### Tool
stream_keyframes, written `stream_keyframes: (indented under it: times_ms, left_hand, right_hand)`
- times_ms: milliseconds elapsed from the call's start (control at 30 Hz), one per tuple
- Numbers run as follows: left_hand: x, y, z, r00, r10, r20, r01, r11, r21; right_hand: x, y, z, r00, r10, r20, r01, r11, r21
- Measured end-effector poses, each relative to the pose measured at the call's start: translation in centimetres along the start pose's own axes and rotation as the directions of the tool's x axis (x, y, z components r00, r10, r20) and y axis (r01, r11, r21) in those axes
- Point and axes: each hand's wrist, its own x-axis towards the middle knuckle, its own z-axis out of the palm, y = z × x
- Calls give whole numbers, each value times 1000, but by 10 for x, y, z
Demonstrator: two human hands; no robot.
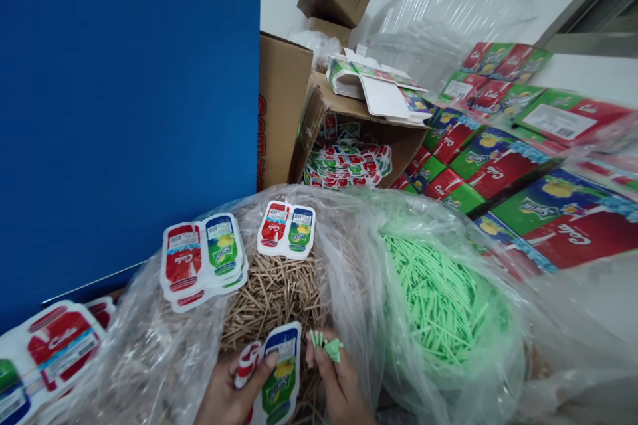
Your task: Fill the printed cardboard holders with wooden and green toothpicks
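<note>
Showing in the left hand: white-edged blue-green Sprite card.

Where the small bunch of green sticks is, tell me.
The bunch of green sticks is at lower centre in the head view, in the right hand, right of the blue and green Sprite packet in the left hand.

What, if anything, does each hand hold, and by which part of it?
The left hand holds a packet by its left side. The right hand holds green sticks; their ends show, but the gripped part is hidden.
</note>
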Motion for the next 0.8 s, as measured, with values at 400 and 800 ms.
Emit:
stream_keyframes:
  times_ms: [400, 800]
  left_hand:
    - [6, -10, -2, 997, 31, -73, -23, 993, 112]
    - [9, -6, 10, 995, 78, 55, -89, 965, 248]
  right_hand:
    - [-1, 0, -7, 999, 9, 54, -7, 999, -46]
    - [14, -37, -8, 908, 410, -88, -273, 737, 618]
